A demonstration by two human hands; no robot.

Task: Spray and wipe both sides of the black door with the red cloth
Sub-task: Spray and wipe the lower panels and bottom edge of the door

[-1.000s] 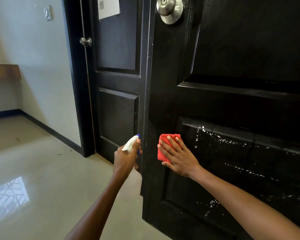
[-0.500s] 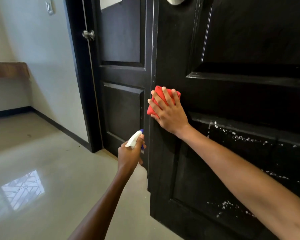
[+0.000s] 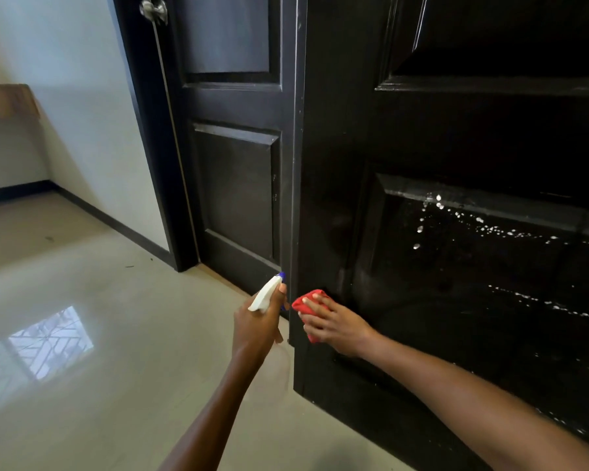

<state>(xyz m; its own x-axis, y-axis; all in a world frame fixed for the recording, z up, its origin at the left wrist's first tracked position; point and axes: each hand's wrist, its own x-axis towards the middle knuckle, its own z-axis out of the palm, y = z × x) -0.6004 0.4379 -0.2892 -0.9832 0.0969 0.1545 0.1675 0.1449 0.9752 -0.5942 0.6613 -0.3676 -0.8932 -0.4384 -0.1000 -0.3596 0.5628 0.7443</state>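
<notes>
The black panelled door (image 3: 456, 137) stands open and fills the right half of the head view. White spray droplets (image 3: 456, 219) dot its lower panel. My right hand (image 3: 334, 326) presses the red cloth (image 3: 308, 302) flat against the door's left stile, low down near its edge, fingers spread over the cloth. My left hand (image 3: 257, 326) grips a spray bottle (image 3: 266, 294) with a white trigger head and blue nozzle, just left of the door's edge. The bottle's body is hidden behind the hand.
A second black door (image 3: 232, 137) with a metal knob (image 3: 154, 10) stands shut in its frame behind. A glossy beige tiled floor (image 3: 82, 351) spreads to the left, with a white wall and dark skirting (image 3: 116, 226). A wooden ledge (image 3: 7, 100) juts at far left.
My right hand slid the cloth up the stile, then back down to a low spot near the door's edge. The left hand kept the bottle beside the edge. The view tilted downward.
</notes>
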